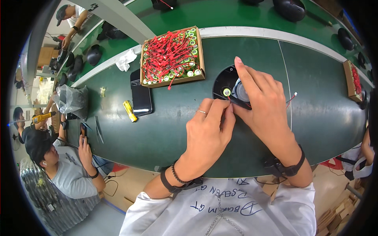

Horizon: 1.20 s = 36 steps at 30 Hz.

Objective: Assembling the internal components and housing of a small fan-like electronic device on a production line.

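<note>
A round black plastic housing (219, 80) lies on the green bench in front of me. Inside it are a silver-grey speaker (240, 93) and a small green-wrapped battery cell (226, 92), seen end-on. My right hand (264, 96) grips the housing from the right, fingers over its rim and thumb near the lower edge. My left hand (208, 126) pinches a thin red wire (229, 98) beside the cell; the fingertips hide its end. A wire with a white connector (295, 94) sticks out beyond my right hand.
Behind my left hand stands a cardboard box (201, 59) of battery cells with red leads. A black phone (141, 98), yellow screwdriver-like piece (129, 111), tweezers (99, 129) and grey plastic bag (73, 101) lie left. Another battery box (350, 80) is far right. A co-worker (67, 165) sits left.
</note>
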Motion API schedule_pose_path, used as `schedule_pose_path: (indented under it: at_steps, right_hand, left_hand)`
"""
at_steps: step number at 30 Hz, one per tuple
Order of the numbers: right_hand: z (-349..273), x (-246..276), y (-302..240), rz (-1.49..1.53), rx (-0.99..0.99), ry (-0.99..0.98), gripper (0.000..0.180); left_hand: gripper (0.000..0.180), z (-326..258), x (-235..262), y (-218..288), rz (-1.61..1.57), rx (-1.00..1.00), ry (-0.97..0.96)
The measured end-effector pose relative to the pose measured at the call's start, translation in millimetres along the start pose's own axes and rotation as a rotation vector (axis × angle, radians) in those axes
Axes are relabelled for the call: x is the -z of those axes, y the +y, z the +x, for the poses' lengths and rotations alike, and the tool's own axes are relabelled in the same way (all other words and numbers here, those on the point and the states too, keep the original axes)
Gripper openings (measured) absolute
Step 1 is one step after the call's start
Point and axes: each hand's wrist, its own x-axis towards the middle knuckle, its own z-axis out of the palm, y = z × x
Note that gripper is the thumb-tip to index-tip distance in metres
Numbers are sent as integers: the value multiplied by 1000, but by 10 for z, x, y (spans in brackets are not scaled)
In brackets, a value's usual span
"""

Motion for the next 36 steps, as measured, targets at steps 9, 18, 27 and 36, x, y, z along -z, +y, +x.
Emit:
schedule_pose_path:
  at_steps: [9, 18, 27, 36]
  right_hand:
    - [-13, -4, 72, 20, 4, 30, 102]
    - [-8, 137, 283, 304, 44, -17, 87]
    - [20, 46, 359, 421, -130, 17, 86]
    - [10, -17, 426, 702, -222, 17, 112]
  left_hand:
    - [18, -3, -46, -136, 406, -290, 74]
    - [26, 56, 51, -144, 632, -586, 27]
    - [40, 152, 181, -240, 268, -583, -93]
    - [84, 634, -305, -461, -970, 11, -530]
